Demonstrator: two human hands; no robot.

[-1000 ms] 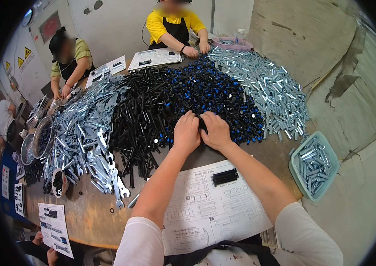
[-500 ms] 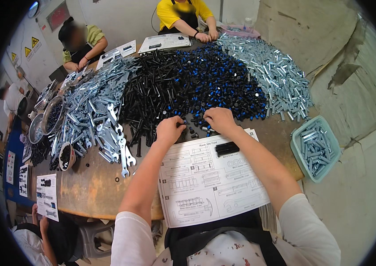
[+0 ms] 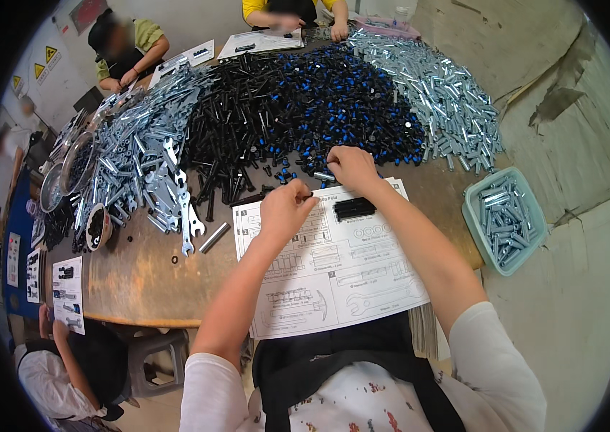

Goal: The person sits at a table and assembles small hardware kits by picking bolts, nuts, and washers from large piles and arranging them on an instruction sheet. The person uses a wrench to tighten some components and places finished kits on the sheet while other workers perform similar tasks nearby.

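Note:
A printed parts sheet (image 3: 298, 317) with line drawings lies before me. Over its upper left part, my left hand (image 3: 285, 210) pinches a small black bolt (image 3: 311, 194), only partly visible between the fingertips. My right hand (image 3: 354, 171) is just beyond the sheet's top edge, at the near rim of a heap of short black bolts with blue threads (image 3: 348, 101). Its fingers are curled down and hide whatever they hold. Beside its fingertips rests a small silver sleeve (image 3: 324, 177). Several long black bolts (image 3: 354, 209) lie side by side on the sheet under my right wrist.
Long black bolts (image 3: 229, 115) form a heap left of the blue-marked ones. Silver wrenches (image 3: 185, 205) and a metal tube (image 3: 215, 237) lie left of the sheet. Silver sleeves (image 3: 456, 108) spread at right, near a green basket (image 3: 472, 219). Co-workers sit around the table (image 3: 139, 288).
My left hand has drawn back from the bolts to over the sheet. The right hand remains by the heap. A metal tube now shows beside the wrenches. The far co-worker's hands have moved apart.

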